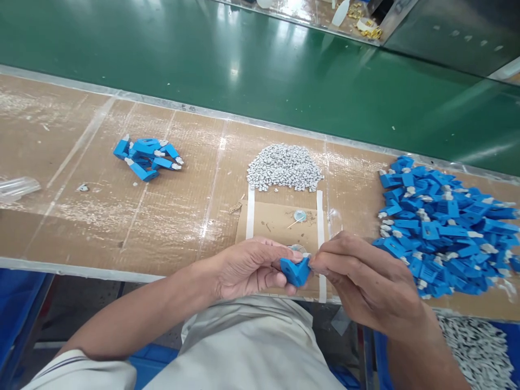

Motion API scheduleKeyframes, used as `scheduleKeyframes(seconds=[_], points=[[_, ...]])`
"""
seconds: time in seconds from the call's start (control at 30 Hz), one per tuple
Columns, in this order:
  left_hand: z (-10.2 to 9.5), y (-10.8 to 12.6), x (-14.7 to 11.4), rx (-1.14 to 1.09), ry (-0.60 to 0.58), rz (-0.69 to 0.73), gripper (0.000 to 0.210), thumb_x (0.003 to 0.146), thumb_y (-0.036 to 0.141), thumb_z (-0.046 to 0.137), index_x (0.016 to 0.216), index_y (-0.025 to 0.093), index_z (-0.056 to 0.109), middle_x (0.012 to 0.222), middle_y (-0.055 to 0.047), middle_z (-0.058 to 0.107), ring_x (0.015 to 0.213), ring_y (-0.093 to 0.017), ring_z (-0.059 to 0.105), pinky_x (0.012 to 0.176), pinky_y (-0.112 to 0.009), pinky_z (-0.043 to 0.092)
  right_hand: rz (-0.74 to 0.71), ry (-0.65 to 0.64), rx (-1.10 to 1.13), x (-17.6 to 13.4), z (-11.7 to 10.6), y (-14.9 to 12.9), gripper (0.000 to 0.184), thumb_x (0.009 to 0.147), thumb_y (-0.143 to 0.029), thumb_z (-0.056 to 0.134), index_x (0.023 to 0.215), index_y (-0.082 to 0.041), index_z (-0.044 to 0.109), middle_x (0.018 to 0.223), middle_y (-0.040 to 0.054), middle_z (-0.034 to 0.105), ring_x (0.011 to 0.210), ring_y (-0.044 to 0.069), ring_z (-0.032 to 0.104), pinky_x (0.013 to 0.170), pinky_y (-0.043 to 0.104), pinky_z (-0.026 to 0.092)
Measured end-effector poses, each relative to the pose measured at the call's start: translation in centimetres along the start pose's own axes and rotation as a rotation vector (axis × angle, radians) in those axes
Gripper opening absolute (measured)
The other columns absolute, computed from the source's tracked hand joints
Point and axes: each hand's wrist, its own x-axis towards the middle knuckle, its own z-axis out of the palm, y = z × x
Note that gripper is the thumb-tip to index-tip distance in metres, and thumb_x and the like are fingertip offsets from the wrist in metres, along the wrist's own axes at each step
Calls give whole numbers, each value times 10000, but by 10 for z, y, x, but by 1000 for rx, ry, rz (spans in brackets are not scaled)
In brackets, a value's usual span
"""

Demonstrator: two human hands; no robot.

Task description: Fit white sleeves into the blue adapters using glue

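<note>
My left hand (264, 268) is closed round a blue plastic part (296, 272) near the table's front edge. A small whitish piece shows at the part's upper end, beside my left thumb. My right hand (361, 273) has its fingers pinched together at the right side of the blue part. Whatever lies between those fingertips is hidden. Just beyond the hands, a small round dish (299, 216) with a thin stick across its edge sits on a taped cardboard sheet (276, 230).
A heap of small grey pieces (284, 167) lies beyond the dish. Blue parts with whitish tips form a large pile (447, 227) at right and a small group (148, 156) at left. A green surface (203, 70) runs behind the table. Below right, a blue bin (384, 357) holds grey-white pieces.
</note>
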Motion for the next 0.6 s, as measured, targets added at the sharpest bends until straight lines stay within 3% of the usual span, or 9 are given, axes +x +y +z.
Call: scheduleKeyframes(seconds=[0.2, 0.33, 0.47, 0.6], points=[[-4, -2, 2, 38, 7, -24, 181, 856, 213, 755, 791, 46, 731, 711, -88, 725, 557, -92, 699, 466, -76, 492, -39, -76, -12, -2, -2, 2, 411, 897, 37, 556, 1208, -208, 667, 966, 94, 697, 815, 206, 642, 697, 319, 534], [-2, 0, 1, 88, 20, -3, 197, 854, 243, 765, 786, 62, 730, 719, -79, 721, 525, -73, 666, 532, -99, 534, -17, -29, -14, -6, 1, 4, 439, 897, 25, 571, 1242, -226, 671, 962, 91, 723, 826, 217, 672, 696, 328, 548], [8, 3, -5, 172, 49, 133, 228, 816, 298, 824, 778, 90, 738, 673, -30, 672, 494, -43, 577, 540, -119, 526, 31, 147, 144, -6, 6, 2, 459, 872, 10, 658, 1235, -268, 697, 900, 63, 731, 755, 205, 659, 645, 330, 545], [17, 2, -8, 213, 77, 280, 280, 771, 355, 864, 830, 102, 760, 663, -19, 643, 545, -67, 576, 528, -146, 502, 385, 428, 496, -6, 12, -7, 422, 835, -127, 808, 1211, -297, 723, 788, 19, 680, 618, 170, 618, 511, 286, 532]])
